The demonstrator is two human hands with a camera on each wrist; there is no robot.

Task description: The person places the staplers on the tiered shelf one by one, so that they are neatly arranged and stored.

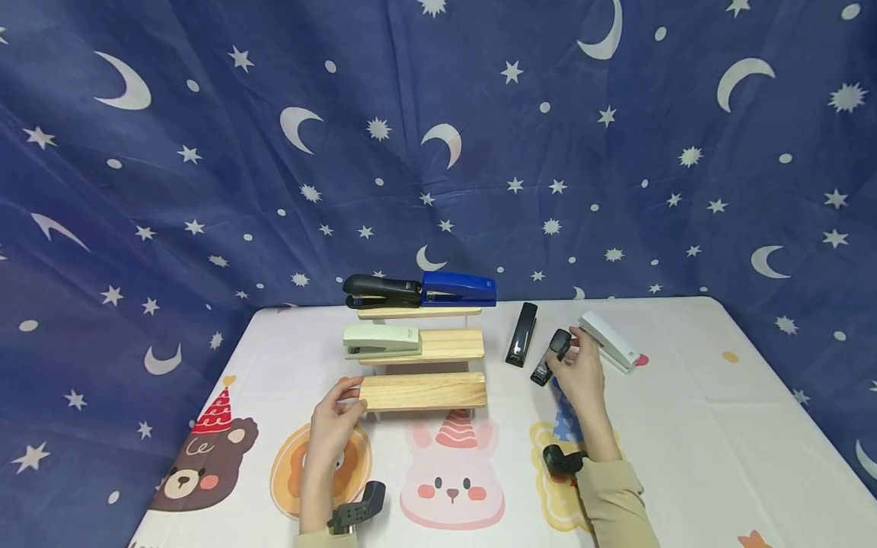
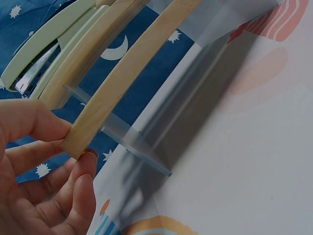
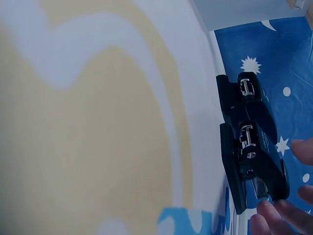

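My left hand (image 1: 333,426) pinches the left end of the lowest wooden shelf (image 1: 422,391) of a three-tier stand, thumb and fingers on the board's edges in the left wrist view. My right hand (image 1: 581,373) is at a black-and-grey stapler (image 1: 550,358) on the table. In the right wrist view, fingertips (image 3: 274,215) meet this stapler's far end while another finger stays apart from it. To its left lies a glossy black stapler (image 1: 522,335); a white stapler (image 1: 607,342) lies just right of the hand.
On the top shelf (image 1: 438,312) stand a black stapler (image 1: 382,291) and a blue stapler (image 1: 459,289). A pale green stapler (image 1: 381,340) sits on the left of the middle shelf (image 1: 454,345). Behind the table hangs a blue star-and-moon curtain (image 1: 438,137). A cartoon-print cloth (image 1: 754,426) covers the table.
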